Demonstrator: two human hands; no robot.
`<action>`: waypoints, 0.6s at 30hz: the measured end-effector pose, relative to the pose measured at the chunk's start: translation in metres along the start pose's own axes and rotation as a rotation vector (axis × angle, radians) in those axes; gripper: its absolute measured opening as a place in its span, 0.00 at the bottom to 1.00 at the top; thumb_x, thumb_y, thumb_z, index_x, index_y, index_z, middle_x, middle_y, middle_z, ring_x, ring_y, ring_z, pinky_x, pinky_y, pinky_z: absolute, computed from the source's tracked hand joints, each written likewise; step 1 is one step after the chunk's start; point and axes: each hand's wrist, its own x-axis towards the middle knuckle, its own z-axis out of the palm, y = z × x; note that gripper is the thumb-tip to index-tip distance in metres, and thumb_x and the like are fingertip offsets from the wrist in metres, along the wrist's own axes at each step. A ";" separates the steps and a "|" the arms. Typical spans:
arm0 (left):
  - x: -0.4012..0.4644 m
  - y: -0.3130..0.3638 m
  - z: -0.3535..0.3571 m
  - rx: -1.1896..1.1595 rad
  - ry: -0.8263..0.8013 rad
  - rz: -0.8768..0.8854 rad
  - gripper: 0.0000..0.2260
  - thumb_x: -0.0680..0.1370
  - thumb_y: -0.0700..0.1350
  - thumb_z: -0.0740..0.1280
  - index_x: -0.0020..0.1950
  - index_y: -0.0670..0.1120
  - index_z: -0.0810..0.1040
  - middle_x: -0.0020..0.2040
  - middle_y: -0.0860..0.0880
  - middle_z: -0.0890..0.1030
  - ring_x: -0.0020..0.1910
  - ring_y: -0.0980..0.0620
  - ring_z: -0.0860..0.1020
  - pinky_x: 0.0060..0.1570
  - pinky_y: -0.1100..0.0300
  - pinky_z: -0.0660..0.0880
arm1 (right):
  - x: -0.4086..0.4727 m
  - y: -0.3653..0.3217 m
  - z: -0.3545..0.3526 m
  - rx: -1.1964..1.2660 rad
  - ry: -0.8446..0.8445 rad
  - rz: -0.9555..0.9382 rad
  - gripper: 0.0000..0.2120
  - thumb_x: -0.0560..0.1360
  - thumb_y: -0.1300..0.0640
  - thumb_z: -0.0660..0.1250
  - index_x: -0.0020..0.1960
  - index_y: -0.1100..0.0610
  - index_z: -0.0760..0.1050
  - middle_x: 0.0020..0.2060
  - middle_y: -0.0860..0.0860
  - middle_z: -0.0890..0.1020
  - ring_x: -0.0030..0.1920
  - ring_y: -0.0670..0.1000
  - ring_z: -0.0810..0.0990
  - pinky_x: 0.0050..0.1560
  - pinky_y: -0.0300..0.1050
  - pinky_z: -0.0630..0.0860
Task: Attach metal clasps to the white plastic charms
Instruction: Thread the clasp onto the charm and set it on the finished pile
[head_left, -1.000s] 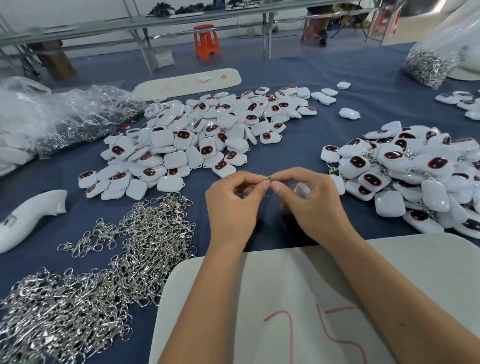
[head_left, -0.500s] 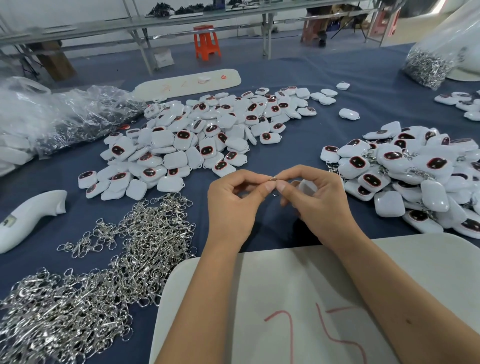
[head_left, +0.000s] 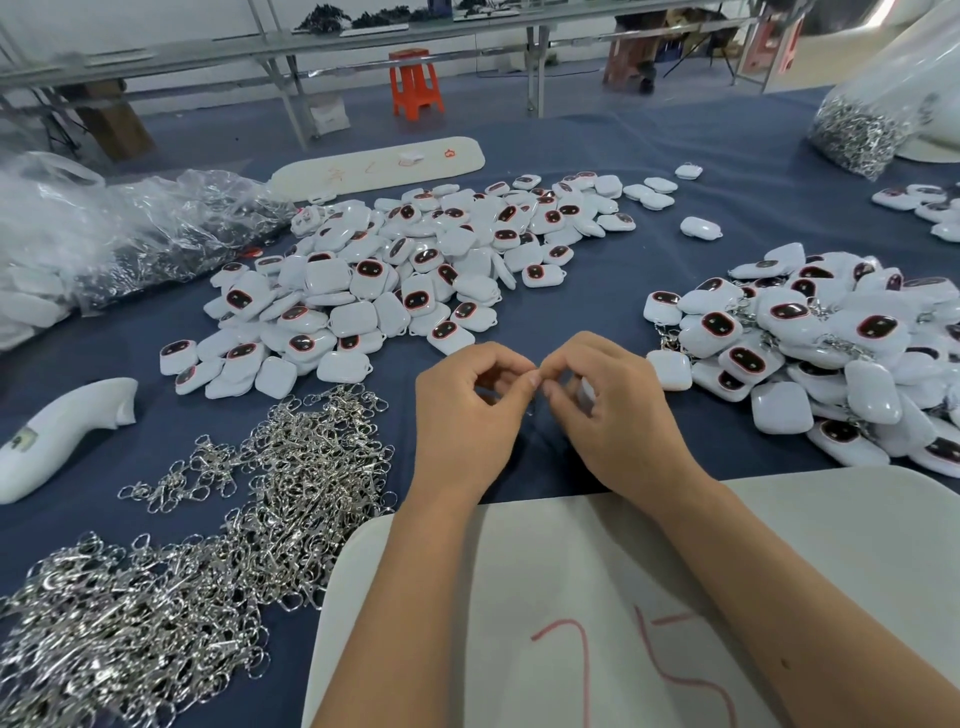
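Observation:
My left hand (head_left: 470, 410) and my right hand (head_left: 618, 415) meet fingertip to fingertip above the blue table cloth. The left thumb and forefinger pinch a small metal clasp, mostly hidden between the fingers. My right hand curls around a white plastic charm (head_left: 586, 392), of which only an edge shows. A heap of loose white charms (head_left: 410, 270) with dark red-rimmed faces lies beyond the hands. A second heap of charms (head_left: 810, 343) with clasps on them lies to the right. A big pile of silver clasps (head_left: 208, 530) covers the near left.
A white board (head_left: 779, 545) with red marks lies under my forearms. A white plastic handle-shaped part (head_left: 57, 436) rests at the left edge. Clear plastic bags (head_left: 104, 234) sit at the far left, and a bag of clasps (head_left: 862, 124) at the far right. Another white board (head_left: 379, 163) lies farther back.
Both hands stayed together over the cloth. The right hand's fingers turned slightly, and the charm in it has shifted so that less of it shows.

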 end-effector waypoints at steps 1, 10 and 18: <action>0.000 -0.001 -0.001 0.020 -0.005 0.004 0.05 0.75 0.36 0.75 0.42 0.46 0.85 0.38 0.54 0.84 0.39 0.56 0.81 0.41 0.70 0.74 | 0.000 0.001 0.000 -0.017 0.005 -0.008 0.06 0.77 0.66 0.70 0.45 0.56 0.79 0.42 0.47 0.79 0.39 0.54 0.79 0.43 0.53 0.75; -0.001 -0.001 0.001 0.053 0.017 0.009 0.05 0.75 0.38 0.74 0.40 0.47 0.84 0.36 0.56 0.83 0.36 0.58 0.80 0.39 0.71 0.74 | 0.001 0.002 -0.003 0.008 0.041 -0.011 0.05 0.78 0.65 0.71 0.46 0.57 0.80 0.42 0.47 0.81 0.41 0.53 0.80 0.45 0.50 0.76; 0.000 0.000 0.002 -0.056 -0.027 0.003 0.05 0.76 0.39 0.74 0.42 0.48 0.84 0.37 0.54 0.84 0.37 0.54 0.80 0.41 0.61 0.78 | 0.001 0.002 -0.008 0.242 0.022 0.107 0.06 0.79 0.66 0.71 0.46 0.57 0.84 0.40 0.46 0.83 0.38 0.50 0.80 0.44 0.41 0.76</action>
